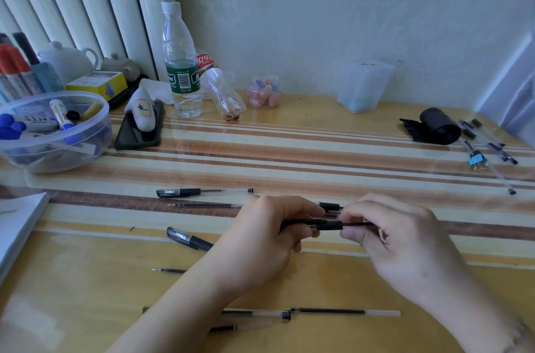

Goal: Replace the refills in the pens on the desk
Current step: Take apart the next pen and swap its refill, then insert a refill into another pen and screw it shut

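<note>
Loose refill (pixel 344 311) nearest, both hands (pixel 260 240) holding pen (pixel 327 226) horizontally

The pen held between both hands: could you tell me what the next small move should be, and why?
Probably draw the two halves apart along the pen's axis. The left hand grips one end, the right hand pinches the other, and the parts look joined; loose refills lie nearby on the desk.

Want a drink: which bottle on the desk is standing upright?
The green-labelled water bottle with the white cap stands upright; the red-labelled bottle beside it lies tipped over.
</note>
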`<state>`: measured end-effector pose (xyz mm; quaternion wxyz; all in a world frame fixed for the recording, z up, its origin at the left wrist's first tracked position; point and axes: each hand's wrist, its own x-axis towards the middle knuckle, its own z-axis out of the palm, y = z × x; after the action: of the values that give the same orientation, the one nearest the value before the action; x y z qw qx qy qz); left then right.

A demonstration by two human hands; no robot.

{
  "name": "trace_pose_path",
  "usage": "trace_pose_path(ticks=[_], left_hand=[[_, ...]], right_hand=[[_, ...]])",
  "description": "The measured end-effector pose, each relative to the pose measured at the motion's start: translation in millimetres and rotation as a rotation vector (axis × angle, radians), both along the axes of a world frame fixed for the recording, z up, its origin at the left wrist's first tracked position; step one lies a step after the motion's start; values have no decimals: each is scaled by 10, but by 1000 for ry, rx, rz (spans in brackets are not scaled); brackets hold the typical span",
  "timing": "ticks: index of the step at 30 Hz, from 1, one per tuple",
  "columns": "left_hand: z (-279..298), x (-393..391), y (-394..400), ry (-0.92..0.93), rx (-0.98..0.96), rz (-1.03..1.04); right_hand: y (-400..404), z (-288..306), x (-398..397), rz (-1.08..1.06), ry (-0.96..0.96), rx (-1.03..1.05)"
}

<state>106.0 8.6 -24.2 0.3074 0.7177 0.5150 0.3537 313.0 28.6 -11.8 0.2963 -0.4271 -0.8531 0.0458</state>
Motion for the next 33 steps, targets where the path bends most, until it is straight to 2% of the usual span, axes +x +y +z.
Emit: trace_pose_path(ticks=[4, 7, 10, 13, 16, 19, 21, 23, 26, 29, 33], left_hand=[[19, 14, -20, 158, 83, -13], [-13, 14, 5, 347, 176, -35], [-78, 7, 34, 432, 234, -75], [-96, -9, 48, 435, 233, -89], [-77, -24, 28, 359, 193, -83], [-17, -52, 23, 299, 165, -60], [21, -132, 65, 255, 174, 24], [45, -284, 126, 271, 208, 221], [47, -549, 190, 455, 147, 501], [27, -739, 199, 606, 19, 609], [4, -834, 214, 632, -52, 680]], right_hand=[[4, 5, 27, -55, -31, -161], [15, -24, 46, -92, -208, -210], [-1, -17, 22, -88, -279, -274], [-19, 59, 67, -86, -339, -314], [-41, 183, 106, -11, -389, -403], [-124, 208, 22, 82, -582, -508], [-162, 181, -18, 100, -615, -496], [-182, 168, -24, 109, -601, -463], [-187, 221, -2, 63, -620, -437], [-159, 252, 16, -9, -623, -367], [-131, 208, -21, -76, -589, -296]])
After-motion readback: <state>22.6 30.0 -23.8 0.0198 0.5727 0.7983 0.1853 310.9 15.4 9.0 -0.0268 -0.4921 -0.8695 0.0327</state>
